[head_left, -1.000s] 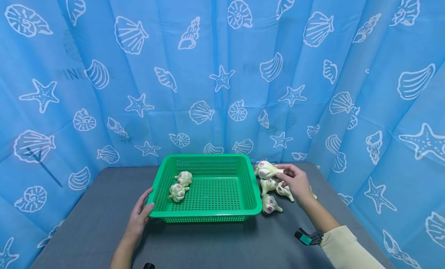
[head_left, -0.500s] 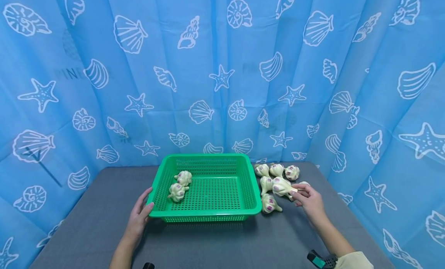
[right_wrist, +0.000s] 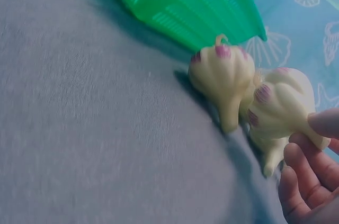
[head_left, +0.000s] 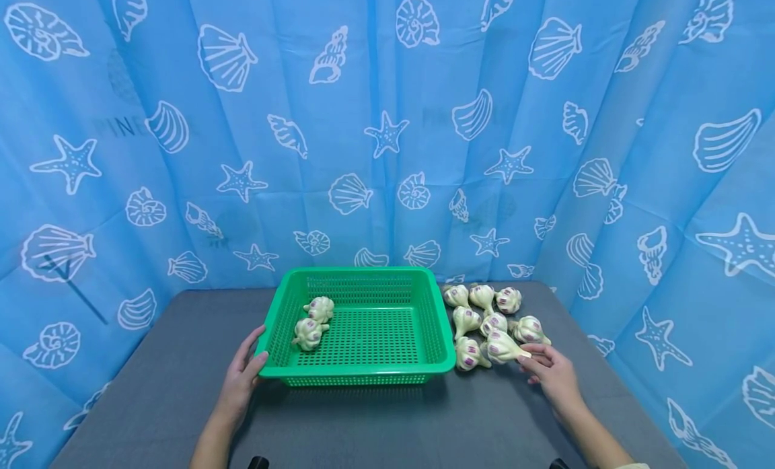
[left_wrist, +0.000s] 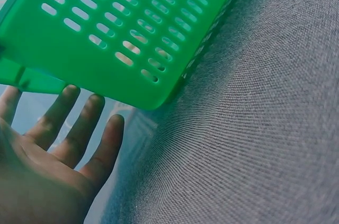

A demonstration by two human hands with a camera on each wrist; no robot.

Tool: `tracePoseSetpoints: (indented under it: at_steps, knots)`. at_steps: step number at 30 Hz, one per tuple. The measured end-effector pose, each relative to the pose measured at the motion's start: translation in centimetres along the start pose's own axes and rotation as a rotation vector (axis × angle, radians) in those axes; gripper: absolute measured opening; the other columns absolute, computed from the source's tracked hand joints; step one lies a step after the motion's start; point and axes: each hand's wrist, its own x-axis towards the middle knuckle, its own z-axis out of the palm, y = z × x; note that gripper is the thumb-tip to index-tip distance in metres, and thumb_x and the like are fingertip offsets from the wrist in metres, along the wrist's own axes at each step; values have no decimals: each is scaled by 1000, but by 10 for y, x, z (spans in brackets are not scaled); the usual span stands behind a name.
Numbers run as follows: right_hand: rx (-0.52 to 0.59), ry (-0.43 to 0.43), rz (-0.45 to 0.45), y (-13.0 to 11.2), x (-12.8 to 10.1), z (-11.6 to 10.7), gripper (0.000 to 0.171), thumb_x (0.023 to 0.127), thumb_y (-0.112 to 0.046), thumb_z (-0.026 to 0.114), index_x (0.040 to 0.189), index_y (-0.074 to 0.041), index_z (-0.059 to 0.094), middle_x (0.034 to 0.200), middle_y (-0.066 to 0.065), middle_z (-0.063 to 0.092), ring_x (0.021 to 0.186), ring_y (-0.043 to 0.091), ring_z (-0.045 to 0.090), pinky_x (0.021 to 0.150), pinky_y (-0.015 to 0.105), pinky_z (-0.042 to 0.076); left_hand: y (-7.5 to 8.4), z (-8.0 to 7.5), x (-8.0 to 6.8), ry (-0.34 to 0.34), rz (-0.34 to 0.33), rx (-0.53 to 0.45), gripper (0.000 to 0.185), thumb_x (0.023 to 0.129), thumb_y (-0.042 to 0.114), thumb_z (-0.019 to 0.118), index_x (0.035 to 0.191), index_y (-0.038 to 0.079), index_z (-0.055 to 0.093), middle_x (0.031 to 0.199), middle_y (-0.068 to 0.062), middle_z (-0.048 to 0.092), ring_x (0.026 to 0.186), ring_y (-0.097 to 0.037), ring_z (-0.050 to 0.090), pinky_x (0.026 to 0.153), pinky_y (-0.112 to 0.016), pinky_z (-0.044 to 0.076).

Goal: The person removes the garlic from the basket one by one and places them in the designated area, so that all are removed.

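Observation:
A green perforated basket (head_left: 363, 373) sits mid-table with two garlic bulbs (head_left: 310, 334) in its left part. My left hand (head_left: 249, 363) rests open against the basket's front-left corner; the left wrist view shows its straight fingers (left_wrist: 79, 123) under the basket rim (left_wrist: 122, 28). Right of the basket lies a cluster of several garlic bulbs (head_left: 484, 297). My right hand (head_left: 534, 358) pinches the stem of one bulb (head_left: 500, 348) at the cluster's front. In the right wrist view that bulb (right_wrist: 280, 107) lies on the cloth against another bulb (right_wrist: 222, 75), with my fingers (right_wrist: 304, 160) on its stem tip.
The grey cloth-covered table (head_left: 363, 422) runs out to the front and left of the basket. A blue curtain (head_left: 387, 119) printed with shells and starfish closes off the back and both sides. The table's right edge is close behind the garlic cluster.
My right hand carried the bulb from the back of the cluster toward me and down onto the table at the cluster's front. Left hand and basket have not moved.

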Motion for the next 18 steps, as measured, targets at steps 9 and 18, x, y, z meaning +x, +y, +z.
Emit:
tracePoseSetpoints:
  at_steps: [9, 18]
  knots:
    - [-48, -25, 55, 14, -1, -8, 31, 90, -6, 69, 114, 9, 59, 82, 6, 71, 69, 14, 65, 58, 30, 51, -5, -1, 1, 4, 36, 1, 54, 106, 20, 43, 154, 10, 21, 143, -23, 35, 102, -5, 57, 79, -26, 49]
    - [-187, -77, 41, 27, 4, -14, 29, 89, -6, 68, 111, 11, 59, 81, 5, 67, 68, 12, 60, 57, 29, 49, -7, -2, 1, -2, 25, 6, 55, 106, 23, 43, 155, 11, 20, 146, -25, 32, 104, -4, 56, 80, -25, 48]
